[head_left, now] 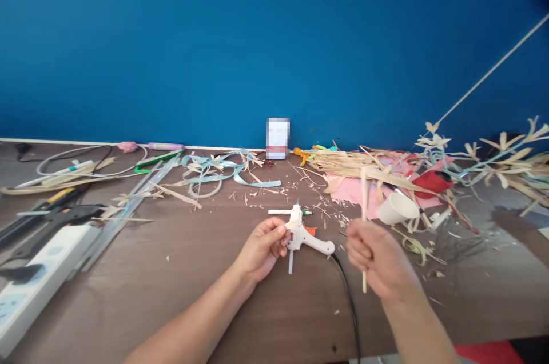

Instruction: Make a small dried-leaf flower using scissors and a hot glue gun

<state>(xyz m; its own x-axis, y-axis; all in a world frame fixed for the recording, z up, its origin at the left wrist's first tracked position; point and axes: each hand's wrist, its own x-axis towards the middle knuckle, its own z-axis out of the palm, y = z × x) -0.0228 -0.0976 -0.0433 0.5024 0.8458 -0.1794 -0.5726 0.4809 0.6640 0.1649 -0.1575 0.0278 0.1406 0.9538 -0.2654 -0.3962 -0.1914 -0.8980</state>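
Observation:
A white hot glue gun (305, 234) with an orange trigger lies on the brown table (171, 295), its black cord (349, 301) running toward me. My left hand (261, 248) is curled beside the gun's body, fingertips pinched against it. My right hand (377, 261) is closed round a thin pale stick (364, 204) held upright, just right of the gun. A white marker with a green cap (288, 212) lies just behind the gun.
Dried straw strips, pink paper (351, 190), a tipped white paper cup (398, 208) and a red object (433, 181) litter the right. Light-blue ribbon (227, 170), rulers, a black tool and a white power strip (38, 272) sit at the left. A blue wall stands behind.

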